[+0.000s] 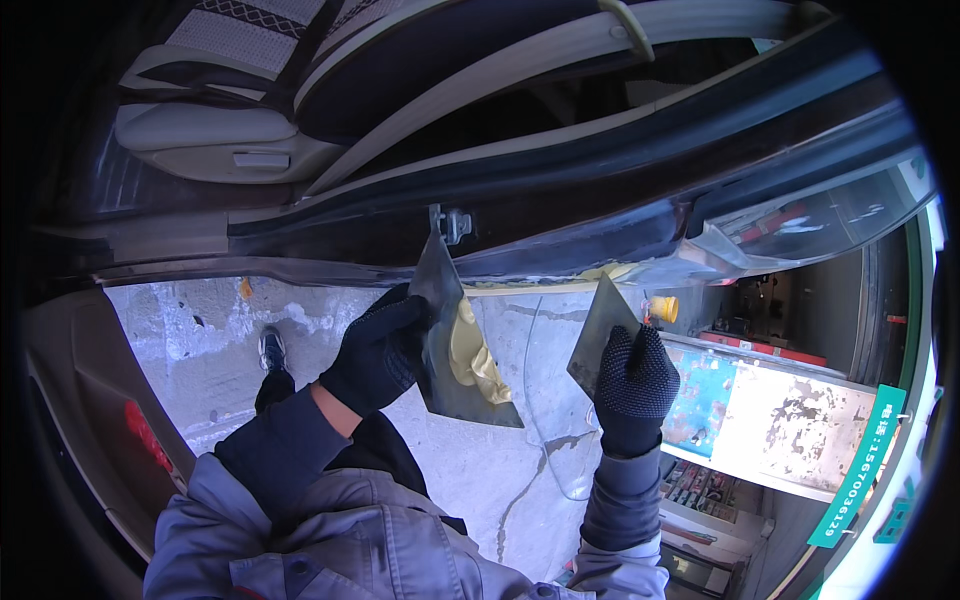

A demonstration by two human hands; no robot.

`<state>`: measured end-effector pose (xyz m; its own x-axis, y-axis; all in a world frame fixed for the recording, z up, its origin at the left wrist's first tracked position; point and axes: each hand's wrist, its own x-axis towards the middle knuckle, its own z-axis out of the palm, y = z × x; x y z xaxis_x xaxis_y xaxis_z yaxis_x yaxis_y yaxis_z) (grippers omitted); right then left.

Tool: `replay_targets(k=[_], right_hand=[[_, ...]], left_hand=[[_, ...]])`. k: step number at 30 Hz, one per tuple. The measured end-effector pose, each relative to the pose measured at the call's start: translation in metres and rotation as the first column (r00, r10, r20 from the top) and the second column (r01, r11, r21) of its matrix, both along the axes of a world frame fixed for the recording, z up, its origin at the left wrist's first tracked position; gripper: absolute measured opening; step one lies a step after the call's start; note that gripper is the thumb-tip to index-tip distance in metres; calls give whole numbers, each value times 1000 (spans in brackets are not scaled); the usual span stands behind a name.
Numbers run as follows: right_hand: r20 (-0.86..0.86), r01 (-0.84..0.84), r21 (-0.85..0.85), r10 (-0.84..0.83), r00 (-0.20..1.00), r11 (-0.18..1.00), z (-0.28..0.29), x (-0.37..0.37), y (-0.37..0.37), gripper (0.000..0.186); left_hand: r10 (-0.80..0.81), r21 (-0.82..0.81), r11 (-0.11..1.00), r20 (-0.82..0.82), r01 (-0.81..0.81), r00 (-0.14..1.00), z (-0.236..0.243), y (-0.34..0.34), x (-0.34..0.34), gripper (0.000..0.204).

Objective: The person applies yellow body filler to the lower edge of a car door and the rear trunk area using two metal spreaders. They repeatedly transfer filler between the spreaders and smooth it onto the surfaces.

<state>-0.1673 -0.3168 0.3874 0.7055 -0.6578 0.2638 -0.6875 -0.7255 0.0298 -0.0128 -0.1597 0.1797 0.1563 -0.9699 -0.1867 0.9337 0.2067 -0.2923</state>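
Note:
My left hand (372, 350), in a black dotted glove, grips a thin metal plate (436, 345) by its left edge. A thick lump of yellowish putty (468, 350) lies on the plate, smeared toward its lower right corner. My right hand (637, 388), gloved the same way, is closed on a flat grey metal putty spreader (600, 335). The spreader's upper corner points at the car's dark body panel (590, 240), just below a pale putty smear (608, 270) on the panel's lower edge; whether it touches is unclear. A metal door striker (458, 226) sits behind the plate's tip.
An open car door (75, 430) stands at the left, and a beige seat (210, 135) shows inside the car. At the right are a worn blue-and-white bench (780, 415), a yellow container (663, 308) and a green sign (858, 465). A thin cable (530, 400) runs across the concrete floor (480, 480).

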Motion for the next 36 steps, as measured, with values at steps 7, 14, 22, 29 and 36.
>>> replay_targets(k=[7, 14, 22, 29, 36], right_hand=[[-31, -58, -21, 58, 998, 998, -11, -1, -4, 16], [-62, -36, -23, 34, 998, 999, -18, 1, 3, 16], [-72, -45, -20, 44, 996, 999, -22, 1, 4, 18], [14, -19, 34, 18, 1000, 999, -23, 0, 3, 18], [83, 10, -46, -6, 997, 999, -23, -1, 2, 19]], left_hand=[[23, -53, 998, 7, -23, 1000, 0, 1, -1, 27], [24, -39, 999, 3, -24, 1000, -3, 3, 0, 26], [33, -39, 999, -19, -34, 999, -5, 4, -4, 24], [39, -58, 997, -15, -40, 999, -10, 5, -5, 22], [41, -29, 999, -17, -41, 999, -6, 5, -4, 22]])
